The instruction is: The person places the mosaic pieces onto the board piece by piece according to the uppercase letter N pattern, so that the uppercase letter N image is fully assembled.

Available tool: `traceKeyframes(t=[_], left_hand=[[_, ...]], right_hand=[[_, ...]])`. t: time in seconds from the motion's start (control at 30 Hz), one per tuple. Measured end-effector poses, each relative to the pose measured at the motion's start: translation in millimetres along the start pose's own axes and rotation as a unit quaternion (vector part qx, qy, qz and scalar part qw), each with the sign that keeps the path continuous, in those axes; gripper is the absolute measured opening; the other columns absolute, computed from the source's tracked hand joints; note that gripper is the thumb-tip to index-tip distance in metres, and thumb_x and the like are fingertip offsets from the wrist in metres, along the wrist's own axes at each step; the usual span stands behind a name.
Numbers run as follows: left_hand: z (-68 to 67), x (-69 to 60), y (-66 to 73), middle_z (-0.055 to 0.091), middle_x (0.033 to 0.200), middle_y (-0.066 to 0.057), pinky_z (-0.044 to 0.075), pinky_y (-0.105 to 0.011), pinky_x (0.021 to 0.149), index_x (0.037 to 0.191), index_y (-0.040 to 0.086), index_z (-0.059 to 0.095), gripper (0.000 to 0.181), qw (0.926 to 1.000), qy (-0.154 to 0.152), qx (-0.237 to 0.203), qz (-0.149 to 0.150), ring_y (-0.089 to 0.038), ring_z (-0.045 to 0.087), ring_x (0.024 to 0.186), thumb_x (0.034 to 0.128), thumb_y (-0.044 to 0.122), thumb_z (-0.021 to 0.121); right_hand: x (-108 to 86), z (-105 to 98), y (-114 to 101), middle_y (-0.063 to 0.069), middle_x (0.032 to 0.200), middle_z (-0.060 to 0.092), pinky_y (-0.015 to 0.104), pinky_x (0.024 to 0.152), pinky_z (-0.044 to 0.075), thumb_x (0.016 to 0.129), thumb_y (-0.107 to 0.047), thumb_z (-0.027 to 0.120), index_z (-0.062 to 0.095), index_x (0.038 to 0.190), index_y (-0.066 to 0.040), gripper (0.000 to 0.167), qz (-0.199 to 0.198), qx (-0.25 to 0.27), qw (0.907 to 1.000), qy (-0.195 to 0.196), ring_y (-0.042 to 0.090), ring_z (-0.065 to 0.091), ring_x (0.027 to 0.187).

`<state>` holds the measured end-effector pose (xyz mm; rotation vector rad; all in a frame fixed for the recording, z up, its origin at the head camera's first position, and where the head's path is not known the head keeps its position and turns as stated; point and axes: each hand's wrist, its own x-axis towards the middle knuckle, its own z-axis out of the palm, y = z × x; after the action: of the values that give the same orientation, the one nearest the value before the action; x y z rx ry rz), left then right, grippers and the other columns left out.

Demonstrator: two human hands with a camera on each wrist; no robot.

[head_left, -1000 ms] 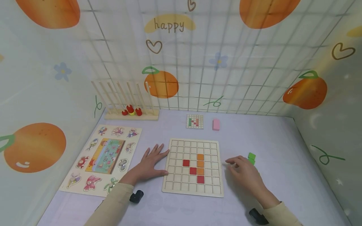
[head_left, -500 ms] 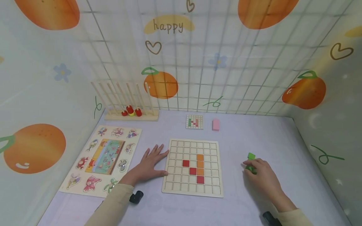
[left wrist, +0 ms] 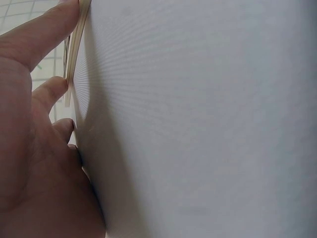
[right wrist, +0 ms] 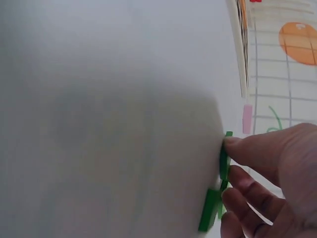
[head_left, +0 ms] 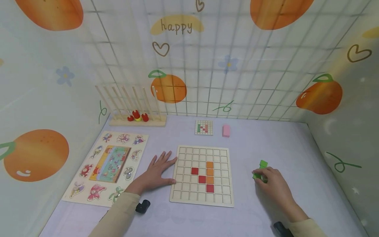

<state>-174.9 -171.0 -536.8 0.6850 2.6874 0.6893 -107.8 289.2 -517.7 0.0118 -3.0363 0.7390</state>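
Observation:
A wooden grid board lies on the table with red and orange squares in some cells. Along its left edge, my left hand rests with fingers spread, a fingertip and the thumb touching the edge; the left wrist view has this hand against the board's side. To the right of the board, my right hand pinches a green block low over the table. Another green block lies just beyond the fingers. In the right wrist view, thumb and fingers of this hand are at a green block, with more green below.
A small patterned card and a pink block lie behind the board. At the left are a sea-animal puzzle board and a wooden peg rack with red and yellow beads. Patterned cloth walls surround the table.
My right hand has moved right, away from the board, to the green blocks; since half a second ago one green block shows farther left at its fingertips. The left hand has stayed still.

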Motion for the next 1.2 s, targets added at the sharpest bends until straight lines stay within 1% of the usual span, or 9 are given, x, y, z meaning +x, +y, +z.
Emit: traceKeyframes(t=[0.23,0.4,0.5,0.67,0.8,0.93,1.1,1.2], left_hand=[[0.8,0.4,-0.5,0.006,0.171,-0.002,-0.007,-0.053,0.125,0.162,0.027,0.031,0.094,1.0000,0.002,0.004,0.000,-0.027,-0.005,0.157,0.0849,0.065,0.070],[1.8,0.7,-0.4,0.008,0.171,-0.003,-0.007,-0.053,0.125,0.161,0.027,0.031,0.094,1.0000,0.006,0.000,-0.001,-0.028,-0.003,0.157,0.0844,0.064,0.071],[2.8,1.4,-0.6,0.008,0.171,-0.002,-0.007,-0.052,0.125,0.161,0.027,0.031,0.094,1.0000,0.008,-0.002,-0.002,-0.027,-0.003,0.157,0.0842,0.064,0.071],[3.4,1.8,-0.1,0.008,0.171,-0.002,-0.007,-0.052,0.125,0.161,0.028,0.031,0.094,0.9999,0.008,0.001,-0.006,-0.027,-0.003,0.157,0.0841,0.065,0.071],[1.6,0.9,1.6,0.007,0.171,-0.002,-0.008,-0.052,0.125,0.161,0.028,0.031,0.094,1.0000,0.005,0.001,-0.008,-0.026,-0.004,0.157,0.0843,0.065,0.071],[-0.3,-0.3,3.9,0.008,0.171,-0.003,-0.008,-0.053,0.125,0.161,0.027,0.032,0.094,1.0000,0.004,0.001,-0.007,-0.027,-0.004,0.157,0.0845,0.064,0.071],[-1.2,-0.8,5.2,0.008,0.171,-0.003,-0.007,-0.053,0.125,0.161,0.026,0.032,0.094,1.0000,0.003,-0.002,-0.008,-0.027,-0.004,0.157,0.0844,0.063,0.072],[-1.2,-0.9,4.9,0.008,0.171,-0.003,-0.008,-0.053,0.125,0.161,0.026,0.032,0.094,1.0000,0.002,-0.002,-0.009,-0.027,-0.004,0.157,0.0843,0.063,0.072]], right_hand=[[8.7,13.6,-19.8,0.014,0.113,0.069,0.056,0.092,0.051,0.086,-0.007,0.078,0.076,0.109,-0.006,0.023,-0.020,0.017,0.9997,0.002,0.036,0.060,0.109],[12.3,19.6,-31.7,0.009,0.112,0.070,0.053,0.092,0.052,0.086,-0.007,0.078,0.077,0.109,-0.008,0.024,-0.029,0.029,0.9991,-0.003,0.033,0.061,0.110],[13.6,21.0,-35.5,0.009,0.113,0.070,0.052,0.091,0.053,0.085,-0.009,0.080,0.076,0.111,-0.009,0.026,-0.025,0.025,0.9994,-0.006,0.032,0.061,0.110],[14.6,21.4,-38.0,0.011,0.116,0.068,0.053,0.092,0.053,0.085,-0.012,0.082,0.075,0.116,-0.008,0.031,0.000,0.011,0.9998,-0.014,0.033,0.061,0.112],[14.7,21.1,-38.5,0.012,0.116,0.068,0.053,0.093,0.053,0.085,-0.013,0.082,0.075,0.115,-0.008,0.031,0.014,0.012,0.9996,-0.022,0.033,0.060,0.112],[15.5,21.2,-37.8,0.010,0.112,0.067,0.052,0.090,0.054,0.084,-0.012,0.082,0.075,0.112,-0.009,0.029,0.011,0.014,0.9996,-0.022,0.030,0.060,0.106],[15.2,20.4,-35.6,0.004,0.096,0.066,0.046,0.080,0.052,0.084,-0.012,0.082,0.072,0.110,-0.013,0.028,-0.005,0.014,0.9997,-0.022,0.024,0.058,0.091],[14.6,19.0,-34.3,0.002,0.091,0.067,0.044,0.077,0.052,0.085,-0.013,0.082,0.072,0.111,-0.016,0.028,-0.014,0.020,0.9993,-0.027,0.022,0.058,0.086]])
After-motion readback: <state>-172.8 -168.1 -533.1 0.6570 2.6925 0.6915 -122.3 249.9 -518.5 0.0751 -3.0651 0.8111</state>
